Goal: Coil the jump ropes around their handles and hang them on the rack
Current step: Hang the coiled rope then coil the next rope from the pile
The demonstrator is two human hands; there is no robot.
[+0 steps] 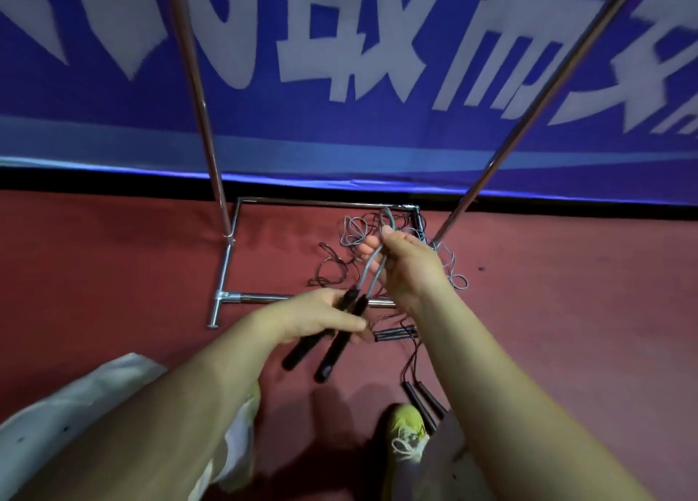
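Gripping matte black cylindrical handles (328,344), left hand (321,315); right hand (406,266) pinching grey cord (372,270).

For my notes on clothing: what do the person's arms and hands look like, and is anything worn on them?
Both forearms are bare up to the frame edge, with no sleeve in view. The left hand and the right hand wear no glove, ring, watch or wristband that shows. The fingers are uncovered.
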